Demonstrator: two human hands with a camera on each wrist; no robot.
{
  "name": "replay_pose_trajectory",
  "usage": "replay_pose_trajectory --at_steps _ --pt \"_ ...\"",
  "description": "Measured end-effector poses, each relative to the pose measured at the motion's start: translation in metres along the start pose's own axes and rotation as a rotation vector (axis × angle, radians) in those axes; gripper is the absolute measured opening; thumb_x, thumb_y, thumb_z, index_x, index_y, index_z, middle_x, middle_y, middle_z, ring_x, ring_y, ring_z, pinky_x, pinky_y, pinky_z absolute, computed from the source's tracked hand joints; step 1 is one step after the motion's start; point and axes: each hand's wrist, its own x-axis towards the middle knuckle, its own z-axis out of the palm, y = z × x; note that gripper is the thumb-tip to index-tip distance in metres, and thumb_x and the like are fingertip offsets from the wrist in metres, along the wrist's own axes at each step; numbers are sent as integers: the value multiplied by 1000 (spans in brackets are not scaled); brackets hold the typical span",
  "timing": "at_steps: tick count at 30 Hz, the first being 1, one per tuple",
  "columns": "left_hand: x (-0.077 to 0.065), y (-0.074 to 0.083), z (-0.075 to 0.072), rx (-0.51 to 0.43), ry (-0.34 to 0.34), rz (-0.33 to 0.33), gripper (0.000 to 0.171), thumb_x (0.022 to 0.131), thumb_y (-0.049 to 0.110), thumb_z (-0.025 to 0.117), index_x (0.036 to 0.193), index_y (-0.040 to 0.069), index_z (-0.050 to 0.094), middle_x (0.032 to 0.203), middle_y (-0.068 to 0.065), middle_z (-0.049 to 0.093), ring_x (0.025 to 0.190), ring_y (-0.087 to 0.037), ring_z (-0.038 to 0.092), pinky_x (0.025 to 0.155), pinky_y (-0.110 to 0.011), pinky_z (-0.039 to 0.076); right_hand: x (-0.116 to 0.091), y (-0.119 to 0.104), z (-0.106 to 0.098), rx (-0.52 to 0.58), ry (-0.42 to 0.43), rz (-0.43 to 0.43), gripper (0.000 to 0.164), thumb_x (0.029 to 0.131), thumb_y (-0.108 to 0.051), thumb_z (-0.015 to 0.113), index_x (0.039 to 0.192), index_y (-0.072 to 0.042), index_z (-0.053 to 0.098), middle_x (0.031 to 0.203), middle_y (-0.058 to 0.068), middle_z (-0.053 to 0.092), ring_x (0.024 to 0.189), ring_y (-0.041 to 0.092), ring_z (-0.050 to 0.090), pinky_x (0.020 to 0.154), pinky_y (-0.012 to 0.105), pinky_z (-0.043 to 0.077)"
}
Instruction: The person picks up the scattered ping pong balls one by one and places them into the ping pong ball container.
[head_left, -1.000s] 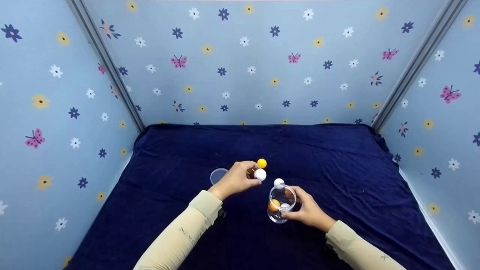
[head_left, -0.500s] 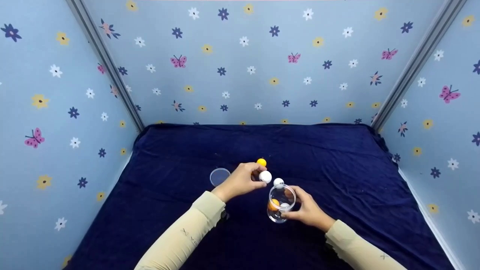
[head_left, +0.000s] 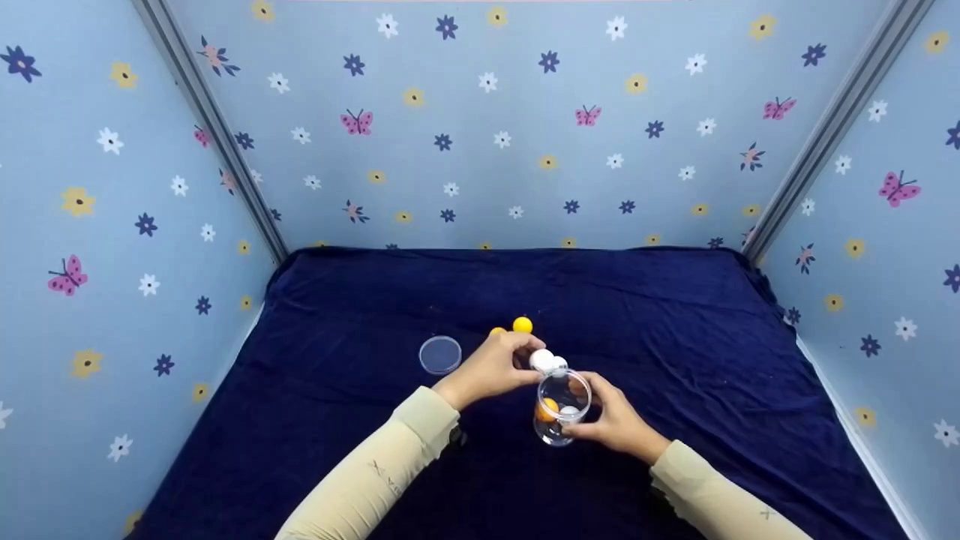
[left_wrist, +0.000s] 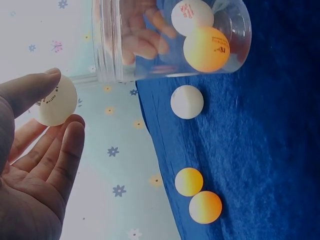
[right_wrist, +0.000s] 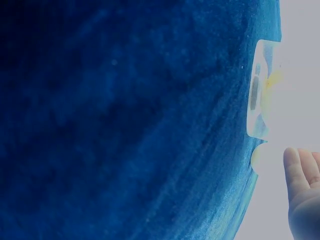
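My left hand (head_left: 495, 366) pinches a white ping-pong ball (left_wrist: 57, 101) between thumb and fingertips, just left of the mouth of a clear plastic jar (head_left: 564, 397). The right hand (head_left: 619, 420) grips that upright jar from its right side. Inside it lie an orange ping-pong ball (left_wrist: 207, 49) and a white one (left_wrist: 192, 19). Another white ball (left_wrist: 187, 102) rests on the cloth behind the jar. Two orange balls lie close together farther left, one yellowish ball (head_left: 523, 325) and one orange ball (head_left: 498, 331) partly hidden by the left hand in the head view.
A round clear lid (head_left: 440, 355) lies flat left of the left hand. Dark blue cloth (head_left: 675, 322) covers the table, with patterned panels (head_left: 480, 112) standing behind and at both sides. The right wrist view is washed out at its right edge.
My left hand has moved right and slightly toward me with the white ball, bringing it near the jar's rim. The lid and orange ball are more exposed. The right hand and jar stay put.
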Motion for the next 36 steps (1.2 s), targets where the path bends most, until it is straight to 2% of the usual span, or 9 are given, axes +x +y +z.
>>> replay_pose_trajectory --at_steps 6,10,19,27,32,36 --pt "-2 3 7 -29 -25 -30 39 87 5 89 122 -4 74 107 -15 80 93 -29 78 84 -41 66 -1 0 1 6 -9 -4 82 74 -8 100 139 16 56 131 36 66 119 31 70 103 39 62" --pt "-1 5 10 -37 -28 -35 39 87 5 89 122 -5 73 108 -16 80 95 -31 78 86 -44 66 -2 0 1 2 -6 -11 82 74 -8 100 140 15 57 131 36 66 119 30 70 103 37 62" --pt "-1 6 16 -14 -43 -19 37 88 8 90 120 -2 75 110 -14 79 95 -19 75 87 -40 66 -2 -1 0 12 -3 -23 79 74 -6 100 141 8 59 131 36 65 117 31 72 102 38 63" --pt "0 4 20 52 -36 47 40 86 12 92 120 -3 77 109 -14 77 97 -24 75 83 -26 64 -1 0 1 -3 5 -36 76 73 -6 100 139 4 62 129 25 69 115 30 73 99 39 64" --pt "0 3 22 67 -27 64 38 84 11 93 116 -1 78 111 -13 79 98 -23 74 86 -25 63 -1 2 1 -5 7 -44 75 73 -6 100 138 4 63 129 25 69 114 32 73 99 40 64" --pt "0 3 24 72 -39 44 34 84 12 94 112 1 77 108 -11 80 97 -20 73 88 -27 62 -1 2 1 -1 5 -45 75 74 -6 100 138 4 62 130 26 69 114 33 73 98 39 64"
